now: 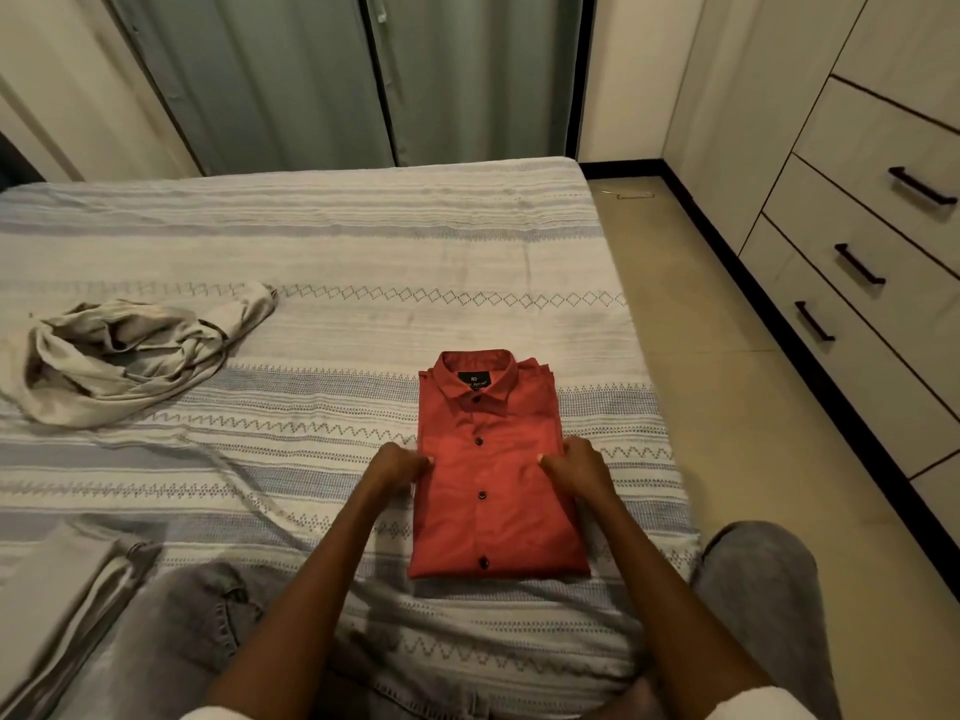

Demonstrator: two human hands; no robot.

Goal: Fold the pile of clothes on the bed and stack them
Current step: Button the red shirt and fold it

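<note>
One red shirt [493, 475], folded into a neat rectangle, buttoned, collar up, lying on the bed [332, 252] near its right edge. Black label inside the collar, pale lettering on it, too small to read. Four dark buttons counted down the placket. Left hand [397, 465] at the shirt's left edge, fingers curled and touching the cloth; right hand [579, 467] on the right side, fingertips pressed onto the fabric. Neither grip closed around anything that can be made out: whether a fold is pinched, cannot tell. One crumpled beige garment [124, 356] well apart, toward the left of the bed, unfolded. One pale folded stack [57, 610] at the lower left, blurred. Bed cover striped in white and grey-blue with diamond and zigzag bands. Grey jeans [753, 589] on both knees, one at each side of the shirt's near end. Three dark handles [860, 265] on drawers at the right. Grey-green curtains [332, 75] beyond the bed.
</note>
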